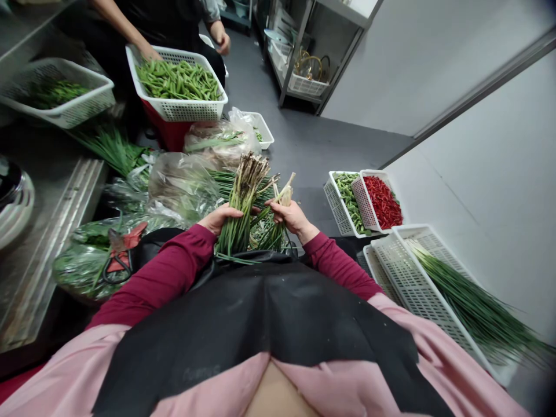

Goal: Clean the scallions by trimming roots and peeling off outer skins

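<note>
My left hand (220, 218) is closed around a thick bunch of green chives (243, 200), held upright with its pale, dirty root ends up. My right hand (290, 214) pinches a few separate chive stalks (284, 194) just to the right of the bunch, their pale ends up too. Both hands are above my lap, over my black apron (260, 313). More chives lie in clear plastic bags (182, 185) on the floor right behind the hands.
A white tray (417, 284) of cleaned chives sits at my right, beside baskets of red chilies (382, 200) and green chilies (347, 194). Ahead, another person's hands rest by a basket of green pods (178, 81). Red scissors (121, 249) lie on bagged greens at left.
</note>
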Demonstrator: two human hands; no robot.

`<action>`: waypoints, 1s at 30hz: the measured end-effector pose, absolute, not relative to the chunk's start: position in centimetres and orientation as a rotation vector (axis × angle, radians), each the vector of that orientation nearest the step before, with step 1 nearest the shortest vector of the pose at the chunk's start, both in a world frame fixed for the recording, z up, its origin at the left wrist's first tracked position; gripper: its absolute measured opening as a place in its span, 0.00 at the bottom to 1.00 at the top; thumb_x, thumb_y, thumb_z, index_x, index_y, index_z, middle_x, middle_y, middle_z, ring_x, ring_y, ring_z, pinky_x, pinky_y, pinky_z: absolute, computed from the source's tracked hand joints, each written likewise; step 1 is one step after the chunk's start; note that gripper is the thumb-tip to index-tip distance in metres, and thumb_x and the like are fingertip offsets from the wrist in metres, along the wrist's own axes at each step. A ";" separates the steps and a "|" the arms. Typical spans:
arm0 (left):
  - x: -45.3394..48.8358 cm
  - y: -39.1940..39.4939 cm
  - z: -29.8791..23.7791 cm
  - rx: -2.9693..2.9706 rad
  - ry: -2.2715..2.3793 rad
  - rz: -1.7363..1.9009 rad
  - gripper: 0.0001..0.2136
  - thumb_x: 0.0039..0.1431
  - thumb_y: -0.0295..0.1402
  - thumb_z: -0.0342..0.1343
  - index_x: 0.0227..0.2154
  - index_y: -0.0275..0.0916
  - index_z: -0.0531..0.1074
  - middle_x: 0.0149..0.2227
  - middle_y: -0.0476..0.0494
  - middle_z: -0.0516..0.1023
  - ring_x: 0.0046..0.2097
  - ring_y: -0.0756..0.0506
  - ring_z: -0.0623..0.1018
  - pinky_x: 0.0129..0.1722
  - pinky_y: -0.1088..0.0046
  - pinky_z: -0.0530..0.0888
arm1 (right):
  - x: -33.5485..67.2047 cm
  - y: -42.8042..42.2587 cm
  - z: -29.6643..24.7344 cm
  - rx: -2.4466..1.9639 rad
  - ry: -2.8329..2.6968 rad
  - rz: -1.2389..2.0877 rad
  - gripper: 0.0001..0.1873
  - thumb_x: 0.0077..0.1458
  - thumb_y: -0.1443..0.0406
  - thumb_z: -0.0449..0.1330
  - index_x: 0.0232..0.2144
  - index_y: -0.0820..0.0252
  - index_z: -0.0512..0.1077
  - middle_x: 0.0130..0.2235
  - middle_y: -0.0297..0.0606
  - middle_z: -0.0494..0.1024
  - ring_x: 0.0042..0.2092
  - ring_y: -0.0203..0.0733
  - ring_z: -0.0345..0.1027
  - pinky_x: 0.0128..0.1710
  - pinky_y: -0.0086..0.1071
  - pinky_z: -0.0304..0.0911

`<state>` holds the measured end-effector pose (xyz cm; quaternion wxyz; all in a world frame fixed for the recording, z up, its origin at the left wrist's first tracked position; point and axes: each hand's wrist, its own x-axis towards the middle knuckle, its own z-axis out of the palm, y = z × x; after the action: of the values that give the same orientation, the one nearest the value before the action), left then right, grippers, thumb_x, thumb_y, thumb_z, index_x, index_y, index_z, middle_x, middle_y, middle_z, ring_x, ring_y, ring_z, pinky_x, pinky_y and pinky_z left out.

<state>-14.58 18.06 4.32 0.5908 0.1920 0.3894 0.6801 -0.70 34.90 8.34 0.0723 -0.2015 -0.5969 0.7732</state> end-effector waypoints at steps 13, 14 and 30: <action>-14.0 18.2 4.1 0.416 0.975 1.561 0.25 0.39 0.28 0.62 0.45 0.31 0.74 0.36 0.39 0.81 0.35 0.41 0.79 0.36 0.67 0.75 | -1.1 33.4 6.9 -0.801 -1.959 2.097 0.15 0.40 0.59 0.66 0.29 0.64 0.71 0.15 0.24 0.60 0.17 0.29 0.51 0.18 0.27 0.50; -14.0 18.2 4.1 0.419 0.971 1.562 0.25 0.39 0.28 0.62 0.45 0.31 0.74 0.36 0.38 0.81 0.36 0.41 0.79 0.37 0.66 0.75 | -1.1 33.2 6.9 -0.789 -1.950 2.100 0.17 0.39 0.59 0.66 0.29 0.64 0.70 0.16 0.24 0.61 0.18 0.29 0.52 0.19 0.27 0.51; -13.8 18.3 3.8 0.400 0.985 1.518 0.23 0.38 0.29 0.63 0.42 0.32 0.76 0.37 0.39 0.81 0.36 0.42 0.79 0.36 0.68 0.75 | -0.8 33.3 6.1 -0.932 -2.072 1.843 0.13 0.38 0.59 0.63 0.24 0.64 0.68 0.18 0.27 0.61 0.21 0.29 0.52 0.22 0.26 0.49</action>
<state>-13.76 18.29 3.84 0.6008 0.1724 0.4249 0.6549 -0.77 33.28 6.05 0.1078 -0.3168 -0.7041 0.6263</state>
